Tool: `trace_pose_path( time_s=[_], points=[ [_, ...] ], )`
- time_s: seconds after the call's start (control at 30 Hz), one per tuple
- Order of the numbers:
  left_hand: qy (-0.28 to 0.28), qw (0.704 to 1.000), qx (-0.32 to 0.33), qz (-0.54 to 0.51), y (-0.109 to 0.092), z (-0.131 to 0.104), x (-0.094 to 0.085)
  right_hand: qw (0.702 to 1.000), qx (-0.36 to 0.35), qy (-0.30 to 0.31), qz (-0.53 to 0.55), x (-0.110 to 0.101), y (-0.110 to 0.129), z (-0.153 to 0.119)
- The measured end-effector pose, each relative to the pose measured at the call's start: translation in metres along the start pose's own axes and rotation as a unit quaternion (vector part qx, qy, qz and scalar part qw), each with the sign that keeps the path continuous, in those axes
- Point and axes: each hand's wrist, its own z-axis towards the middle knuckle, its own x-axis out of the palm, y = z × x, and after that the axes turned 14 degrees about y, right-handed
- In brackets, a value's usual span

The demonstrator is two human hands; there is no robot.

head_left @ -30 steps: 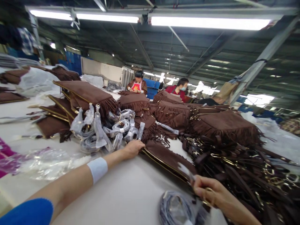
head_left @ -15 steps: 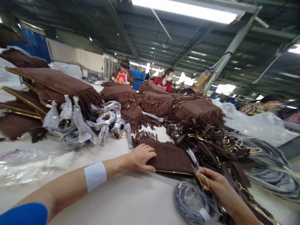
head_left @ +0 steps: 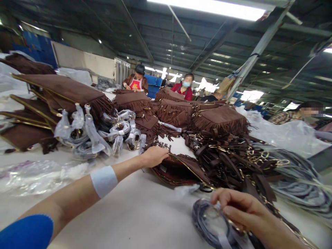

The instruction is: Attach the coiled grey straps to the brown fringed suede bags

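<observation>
My left hand (head_left: 155,155) is closed on the upper edge of a brown fringed bag (head_left: 199,166) and lifts it. The bag's gold-zippered mouth gapes towards me, showing a dark inside with a pale label. At the lower right, my right hand (head_left: 240,207) pinches the clasp end of a coiled strap (head_left: 198,221) wrapped in clear plastic with a white band around it. Part of the coil hangs or lies below the fingers; I cannot tell which. A scrap of clear plastic (head_left: 186,189) lies at the bag's near edge.
Brown fringed bags (head_left: 218,119) are piled across the back, with more zippered bags (head_left: 59,90) stacked left. Plastic-wrapped straps (head_left: 120,129) lie between. Brown straps with gold clasps (head_left: 233,155) heap at right beside grey coils (head_left: 306,190). Several co-workers, including a person in red (head_left: 183,91), are beyond.
My left hand has gone from lying flat on the bag to gripping its edge, and the bag has opened. My right hand has moved slightly down and nearer, still with the strap.
</observation>
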Motion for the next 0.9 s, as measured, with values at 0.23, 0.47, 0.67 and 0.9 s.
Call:
trace_pose_path(
  time_s=[0.23, 0.47, 0.67, 0.9],
  points=[
    [0.003, 0.983, 0.017, -0.185, 0.022, -0.004, -0.003, 0.979, -0.049, 0.011, -0.199, 0.055, 0.031, 0.080],
    [-0.008, 0.932, -0.044, -0.360, 0.054, 0.003, 0.034, 0.943, -0.012, -0.032, -0.330, 0.050, 0.025, 0.135],
    [-0.022, 0.865, -0.087, -0.494, 0.062, 0.009, 0.052, 0.924, -0.023, -0.080, -0.373, 0.078, 0.033, 0.169],
    [-0.039, 0.833, -0.101, -0.543, 0.064, 0.009, 0.055, 0.911, -0.006, -0.135, -0.390, 0.080, 0.029, 0.182]
  ],
)
